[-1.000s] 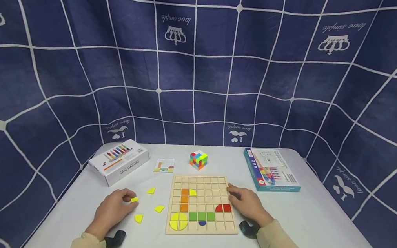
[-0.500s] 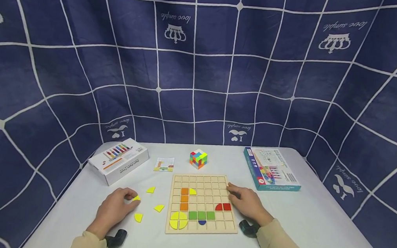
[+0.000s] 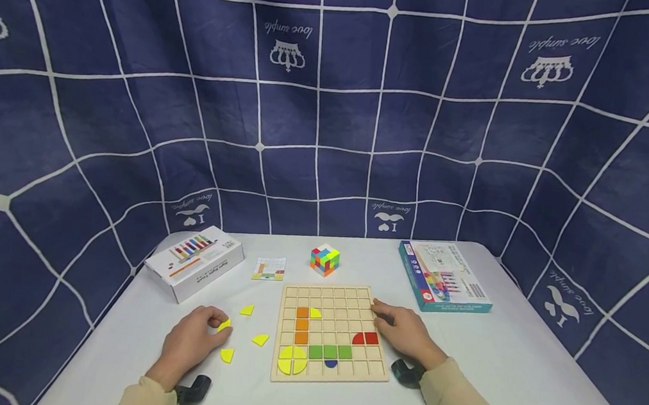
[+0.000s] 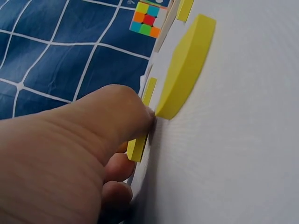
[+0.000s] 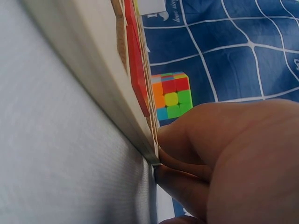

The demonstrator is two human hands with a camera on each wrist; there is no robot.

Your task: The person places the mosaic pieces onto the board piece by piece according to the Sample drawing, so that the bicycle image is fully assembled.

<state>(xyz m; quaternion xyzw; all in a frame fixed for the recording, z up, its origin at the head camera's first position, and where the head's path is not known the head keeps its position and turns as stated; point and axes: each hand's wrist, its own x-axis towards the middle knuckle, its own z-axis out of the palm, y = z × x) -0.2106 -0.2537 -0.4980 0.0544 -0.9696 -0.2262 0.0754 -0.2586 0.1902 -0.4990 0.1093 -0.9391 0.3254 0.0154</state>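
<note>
My left hand [image 3: 192, 343] pinches a yellow quarter-circle tile [image 3: 225, 325] between thumb and fingers, just above or on the white table. In the left wrist view the thumb covers part of this tile [image 4: 136, 150], and a loose yellow quarter-circle [image 4: 187, 70] lies close by. Two more loose ones [image 3: 247, 310] [image 3: 260, 339] are scattered toward the board. A wooden grid board [image 3: 345, 301] lies flat in the middle. Against its right edge rests my right hand [image 3: 404, 333], fingertips touching the rim; seen from the right wrist, thumb and finger [image 5: 182, 182] meet the board's edge [image 5: 93, 60].
On the board sit orange squares [image 3: 302, 325], green squares [image 3: 330, 352], yellow quarter-circles, red pieces [image 3: 371, 339] and a blue one [image 3: 331, 364]. Behind it stand a puzzle cube [image 3: 324, 260] and a pattern card [image 3: 269, 268]. Boxes flank them, white [image 3: 197, 265] and teal [image 3: 445, 277].
My left hand has shifted slightly to the right with the yellow quarter-circle tile, which now shows more of its face. The right hand and the board have stayed put.
</note>
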